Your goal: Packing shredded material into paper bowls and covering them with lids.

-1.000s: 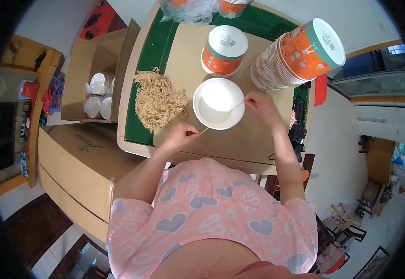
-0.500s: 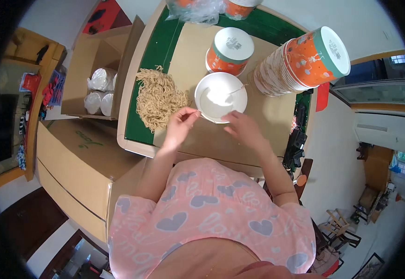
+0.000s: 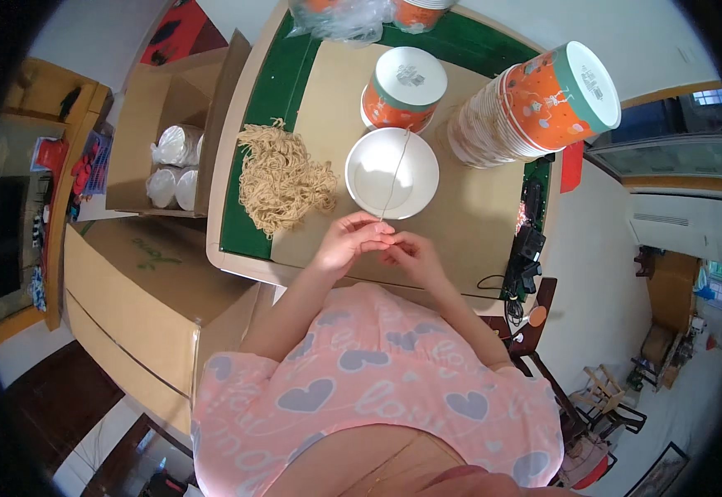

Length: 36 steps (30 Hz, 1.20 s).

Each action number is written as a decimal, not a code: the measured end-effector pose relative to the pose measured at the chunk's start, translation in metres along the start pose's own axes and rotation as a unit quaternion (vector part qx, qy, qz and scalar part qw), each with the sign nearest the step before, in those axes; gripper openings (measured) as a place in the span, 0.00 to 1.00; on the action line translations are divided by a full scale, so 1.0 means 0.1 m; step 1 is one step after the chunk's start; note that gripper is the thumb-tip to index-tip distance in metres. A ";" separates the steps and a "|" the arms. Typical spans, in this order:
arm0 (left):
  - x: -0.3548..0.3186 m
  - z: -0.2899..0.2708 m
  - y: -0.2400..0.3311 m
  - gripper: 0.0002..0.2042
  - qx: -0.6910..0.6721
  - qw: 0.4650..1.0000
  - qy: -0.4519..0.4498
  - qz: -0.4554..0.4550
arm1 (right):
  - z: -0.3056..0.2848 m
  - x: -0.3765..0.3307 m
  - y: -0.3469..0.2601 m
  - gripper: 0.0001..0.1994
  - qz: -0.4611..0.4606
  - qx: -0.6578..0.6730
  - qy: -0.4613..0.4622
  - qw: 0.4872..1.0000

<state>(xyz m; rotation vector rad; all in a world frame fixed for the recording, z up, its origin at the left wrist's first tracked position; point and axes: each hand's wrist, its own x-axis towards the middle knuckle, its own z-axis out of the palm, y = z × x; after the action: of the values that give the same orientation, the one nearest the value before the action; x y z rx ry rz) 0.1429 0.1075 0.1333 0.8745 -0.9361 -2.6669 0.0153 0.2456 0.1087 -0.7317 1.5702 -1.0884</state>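
Observation:
A round paper tub [image 3: 366, 186] with a white inside stands at the table's near middle, its mouth facing up. One thin tan string [image 3: 396, 172] runs across that mouth, from the far rim to my fingers. Just over the near rim, my left hand [image 3: 349, 242] pinches the string's near end. Against its fingertips, my right hand [image 3: 413, 255] is also closed in a pinch, apparently on the same end; the fingers partly hide it. Left of the tub lies a tangled heap of tan strings [image 3: 282, 182].
Behind the tub stands an upturned orange paper tub [image 3: 402, 87]. A long leaning stack of orange tubs [image 3: 535, 108] is at the right, near black cables [image 3: 530, 248]. Clear plastic wrap [image 3: 344, 21] lies at the far edge. Cardboard boxes [image 3: 141, 265] flank the table's left.
My right hand has come in from the tub's right side to meet my left at the near rim. The string now stretches lengthwise over the tub's mouth.

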 end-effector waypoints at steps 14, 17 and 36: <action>0.12 -0.32 -0.73 0.04 0.297 0.951 0.062 0.059 | -0.08 0.14 0.39 0.07 0.050 0.480 0.301 0.823; 0.10 -0.25 -0.70 0.04 0.328 0.941 0.072 0.051 | -0.19 0.09 0.26 0.09 0.027 0.518 0.317 0.794; 0.69 0.12 -0.05 0.05 0.511 0.807 0.080 0.286 | 0.07 -0.62 -1.16 0.07 -0.188 0.077 -0.255 0.945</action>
<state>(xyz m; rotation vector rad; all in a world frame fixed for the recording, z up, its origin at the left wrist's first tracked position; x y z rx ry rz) 0.0798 0.0934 0.1053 0.7402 -2.2021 -1.4319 0.0298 0.2508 0.2395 -1.1302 0.9150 -1.1602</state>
